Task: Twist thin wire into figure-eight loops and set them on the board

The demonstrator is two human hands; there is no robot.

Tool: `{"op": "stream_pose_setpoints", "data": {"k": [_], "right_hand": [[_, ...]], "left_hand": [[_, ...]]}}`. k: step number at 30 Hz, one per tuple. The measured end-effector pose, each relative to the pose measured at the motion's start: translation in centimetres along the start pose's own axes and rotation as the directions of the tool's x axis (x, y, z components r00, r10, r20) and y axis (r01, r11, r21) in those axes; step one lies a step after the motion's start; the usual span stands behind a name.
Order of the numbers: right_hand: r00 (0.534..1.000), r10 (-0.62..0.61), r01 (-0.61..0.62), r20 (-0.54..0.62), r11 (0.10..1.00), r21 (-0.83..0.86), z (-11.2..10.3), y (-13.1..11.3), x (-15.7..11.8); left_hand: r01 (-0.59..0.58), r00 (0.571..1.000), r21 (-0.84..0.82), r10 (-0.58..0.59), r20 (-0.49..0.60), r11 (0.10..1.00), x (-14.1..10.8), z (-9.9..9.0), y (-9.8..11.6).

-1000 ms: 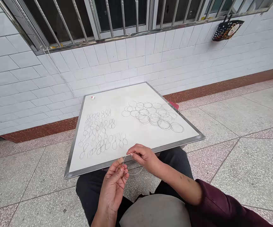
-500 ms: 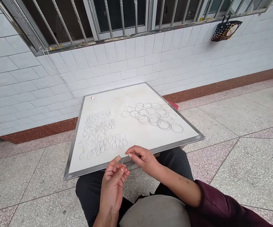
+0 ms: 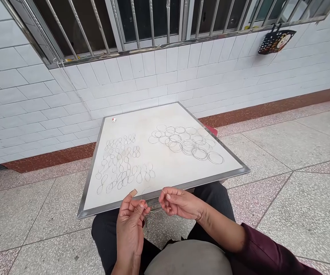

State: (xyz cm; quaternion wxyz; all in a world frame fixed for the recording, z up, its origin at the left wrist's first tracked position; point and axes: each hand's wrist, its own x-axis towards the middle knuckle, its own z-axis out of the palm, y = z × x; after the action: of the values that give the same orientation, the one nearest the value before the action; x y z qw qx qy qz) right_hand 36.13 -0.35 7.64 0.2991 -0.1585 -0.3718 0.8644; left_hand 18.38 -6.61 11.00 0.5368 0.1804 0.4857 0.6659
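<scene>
A thin pale wire loop (image 3: pixel 155 211) stretches between my two hands, just over the near edge of the table. My left hand (image 3: pixel 132 219) pinches one side of it between thumb and fingers; a tan bandage (image 3: pixel 132 193) wraps its raised index fingertip. The other side of the loop is in the closed fingers of my right hand (image 3: pixel 179 202). On the white tabletop (image 3: pixel 142 122) beyond, several figure-eight wires (image 3: pixel 121 179) lie in rows at left. Round wire rings (image 3: pixel 199 153) overlap in a loose spread at right.
The square table has a grey metal rim (image 3: pixel 110 211) and stands against a white tiled wall (image 3: pixel 153 80). A small white-and-red object (image 3: pixel 114 120) rests at its far left corner. A dotted bag (image 3: pixel 276 41) hangs from the barred window. My knees are under the near edge.
My right hand has moved down and slightly right, its fingers curling in. My left hand has shifted a little left, and the wire between them now shows as a wider loop.
</scene>
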Motion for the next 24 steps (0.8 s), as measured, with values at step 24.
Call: {"op": "stream_pose_setpoints", "data": {"k": [24], "right_hand": [[0.998, -0.051, 0.058, 0.034, 0.973, -0.224, 1.5, 2.5, 1.6]], "left_hand": [[-0.108, 0.988, 0.284, 0.07, 0.14, 0.953, -1.0, 0.0, 0.4]]}}
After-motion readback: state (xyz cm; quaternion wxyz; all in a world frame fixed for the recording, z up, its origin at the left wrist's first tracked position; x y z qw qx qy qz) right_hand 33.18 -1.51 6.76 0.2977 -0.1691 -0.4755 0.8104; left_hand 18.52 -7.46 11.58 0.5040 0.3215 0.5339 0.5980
